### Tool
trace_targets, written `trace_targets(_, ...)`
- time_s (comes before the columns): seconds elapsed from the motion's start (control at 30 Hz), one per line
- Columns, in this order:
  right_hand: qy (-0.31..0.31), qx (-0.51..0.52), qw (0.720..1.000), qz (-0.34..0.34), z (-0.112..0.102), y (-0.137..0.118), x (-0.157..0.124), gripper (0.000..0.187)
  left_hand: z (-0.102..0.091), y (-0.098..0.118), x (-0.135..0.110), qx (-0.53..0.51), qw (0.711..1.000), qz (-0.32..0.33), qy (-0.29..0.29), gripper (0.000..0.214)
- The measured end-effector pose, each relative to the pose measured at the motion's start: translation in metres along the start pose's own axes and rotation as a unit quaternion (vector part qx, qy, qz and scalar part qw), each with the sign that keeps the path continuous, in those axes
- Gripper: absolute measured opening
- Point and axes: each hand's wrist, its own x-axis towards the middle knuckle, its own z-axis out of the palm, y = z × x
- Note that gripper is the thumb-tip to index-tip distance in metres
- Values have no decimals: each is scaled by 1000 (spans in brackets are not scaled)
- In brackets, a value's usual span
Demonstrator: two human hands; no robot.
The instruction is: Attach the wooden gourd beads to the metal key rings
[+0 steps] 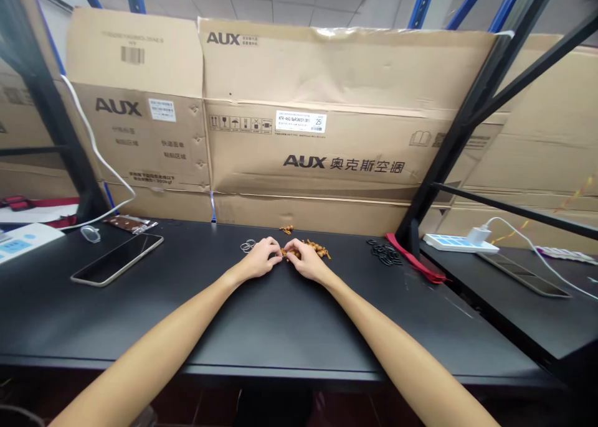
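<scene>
Both my hands meet at the middle of the black table, fingers pinched together. My left hand and my right hand both grip a small brown piece between their fingertips. A little heap of similar small brown pieces lies just behind my right hand, and one more brown piece lies farther back. Metal rings rest just left of my left hand.
A phone lies face up at the left, with a clear bag and white cable behind it. Black rings and a red strap lie right. A power strip sits on the right table. Cardboard boxes wall the back.
</scene>
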Motion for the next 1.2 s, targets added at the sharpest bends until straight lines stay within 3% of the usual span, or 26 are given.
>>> trace_targets(0.4,-28,26,999,-5,1,-3,0,12,2,-1,0,8,1000,5,1,15)
trace_targets(0.67,17,-34,999,19,0,-3,0,9,-6,2,1,-5,1000,19,-2,13)
trace_targets(1.03,-30,56,998,-1,2,-4,1,11,-3,5,-2,12,1000,17,-11,18)
trace_targets(1.2,3,-1,1000,18,0,-3,1,9,-5,4,0,11,1000,23,-15,16)
